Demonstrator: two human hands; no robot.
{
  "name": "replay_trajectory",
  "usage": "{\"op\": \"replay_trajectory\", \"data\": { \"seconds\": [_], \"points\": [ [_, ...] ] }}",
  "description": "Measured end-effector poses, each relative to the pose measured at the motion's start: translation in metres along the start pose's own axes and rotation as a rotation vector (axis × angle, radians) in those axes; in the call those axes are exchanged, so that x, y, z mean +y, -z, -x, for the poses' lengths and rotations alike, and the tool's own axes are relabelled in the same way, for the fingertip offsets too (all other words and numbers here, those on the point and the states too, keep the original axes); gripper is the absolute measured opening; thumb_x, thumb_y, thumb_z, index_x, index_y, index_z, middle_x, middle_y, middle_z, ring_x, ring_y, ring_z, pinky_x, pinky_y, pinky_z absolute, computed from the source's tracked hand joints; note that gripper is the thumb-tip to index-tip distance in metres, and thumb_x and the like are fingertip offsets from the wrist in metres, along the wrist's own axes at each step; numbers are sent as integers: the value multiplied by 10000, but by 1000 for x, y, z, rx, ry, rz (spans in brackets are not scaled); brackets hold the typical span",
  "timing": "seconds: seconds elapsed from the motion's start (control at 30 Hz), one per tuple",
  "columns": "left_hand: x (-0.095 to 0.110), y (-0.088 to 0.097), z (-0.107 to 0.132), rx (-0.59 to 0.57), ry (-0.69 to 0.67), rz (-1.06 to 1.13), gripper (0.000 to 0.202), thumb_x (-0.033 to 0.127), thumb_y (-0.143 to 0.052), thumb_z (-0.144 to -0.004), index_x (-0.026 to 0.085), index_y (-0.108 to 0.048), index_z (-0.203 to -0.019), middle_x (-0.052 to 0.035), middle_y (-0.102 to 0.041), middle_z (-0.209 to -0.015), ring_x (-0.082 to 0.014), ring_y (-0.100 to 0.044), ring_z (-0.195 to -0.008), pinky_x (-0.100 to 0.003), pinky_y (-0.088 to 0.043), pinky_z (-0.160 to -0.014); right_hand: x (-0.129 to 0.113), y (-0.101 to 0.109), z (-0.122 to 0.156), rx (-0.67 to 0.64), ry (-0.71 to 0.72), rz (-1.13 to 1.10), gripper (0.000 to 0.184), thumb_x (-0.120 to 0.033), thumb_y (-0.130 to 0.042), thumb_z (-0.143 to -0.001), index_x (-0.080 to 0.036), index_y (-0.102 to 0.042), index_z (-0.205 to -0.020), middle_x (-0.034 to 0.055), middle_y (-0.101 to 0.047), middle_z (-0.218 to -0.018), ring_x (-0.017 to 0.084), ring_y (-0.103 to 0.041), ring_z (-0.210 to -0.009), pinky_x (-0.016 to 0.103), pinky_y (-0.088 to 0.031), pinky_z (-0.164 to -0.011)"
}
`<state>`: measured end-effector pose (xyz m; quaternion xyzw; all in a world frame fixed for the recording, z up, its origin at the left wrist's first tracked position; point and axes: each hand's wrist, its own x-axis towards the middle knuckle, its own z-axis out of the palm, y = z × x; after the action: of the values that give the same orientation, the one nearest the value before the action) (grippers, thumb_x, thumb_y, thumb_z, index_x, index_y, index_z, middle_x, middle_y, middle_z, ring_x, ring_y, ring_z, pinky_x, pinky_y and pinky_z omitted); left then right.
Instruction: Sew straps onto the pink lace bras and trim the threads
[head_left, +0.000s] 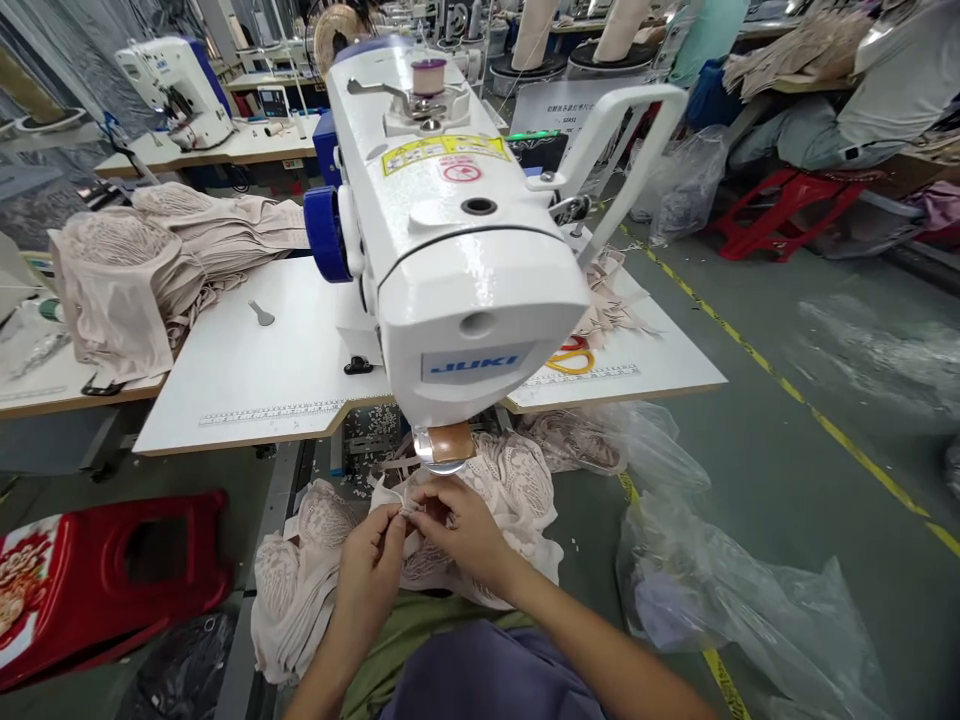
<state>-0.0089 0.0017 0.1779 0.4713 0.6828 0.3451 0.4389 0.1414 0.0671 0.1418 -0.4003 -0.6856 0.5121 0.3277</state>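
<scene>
Below the head of a white JUKI sewing machine [480, 300], my left hand [371, 560] and my right hand [465, 530] meet over my lap. Both are closed, pinching the edge of a pale beige lace bra [517, 475] between thumbs and fingertips. The exact bit of fabric between the fingers is too small to make out. More lace bras [300, 580] lie in a pile left of my left hand. Just above my right hand sits the machine's lower end with a brown patch [452, 442].
Yellow-handled scissors [574, 360] lie on the white tabletop [262, 370] beside fabric scraps [611, 300]. Stacked bras [120, 260] cover the left table. A red stool [120, 570] stands at lower left. Clear plastic bags [735, 590] lie on the floor at right. A person [900, 90] sits at upper right.
</scene>
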Motion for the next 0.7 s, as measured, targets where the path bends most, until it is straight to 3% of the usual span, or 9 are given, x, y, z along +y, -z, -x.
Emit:
{"op": "replay_trajectory", "data": {
  "seconds": [0.13,0.33,0.47,0.57,0.63,0.7],
  "points": [
    [1,-8,-4,-16,-8,38,337,449,-425,-978,193,-618,-876,27,-503,-654,-134,-420,-555,-242,-312,-529,9,2,1,0,-19,-45,241,-272,-662,-868,-244,-724,-1099,49,-671,-1003,147,-619,-712,277,-515,-651],
    [3,-13,-7,-11,-29,37,292,413,-430,-967,198,-601,-868,-4,-581,-733,-171,-544,-687,-251,-392,-606,7,8,2,19,-117,-158,233,-230,-663,-829,-215,-707,-1057,34,-665,-956,140,-600,-717,260,-497,-640],
    [3,-16,-9,-9,-26,22,301,409,-421,-974,201,-600,-850,-4,-585,-720,-172,-553,-687,-248,-396,-601,5,8,0,46,-105,-172,141,-231,-672,-820,-202,-687,-957,21,-648,-896,139,-582,-691,258,-484,-622],
    [3,-19,-10,15,-66,-30,314,418,-421,-979,200,-603,-844,3,-581,-702,-162,-534,-649,-247,-394,-592,9,4,3,115,-9,-115,58,-222,-668,-843,-210,-692,-894,31,-668,-881,159,-614,-715,270,-508,-639],
    [1,-21,-12,46,-111,-72,328,448,-443,-975,200,-599,-825,11,-571,-687,-155,-526,-635,-243,-395,-593,15,2,7,133,151,4,87,-236,-636,-893,-224,-721,-904,53,-706,-904,188,-660,-799,305,-543,-725],
    [-3,-22,-16,81,-132,-112,358,491,-477,-960,201,-598,-788,19,-561,-656,-152,-524,-625,-237,-392,-589,23,9,7,65,352,166,152,-254,-587,-940,-244,-738,-929,63,-737,-943,200,-688,-889,327,-558,-814]
  ]
}}
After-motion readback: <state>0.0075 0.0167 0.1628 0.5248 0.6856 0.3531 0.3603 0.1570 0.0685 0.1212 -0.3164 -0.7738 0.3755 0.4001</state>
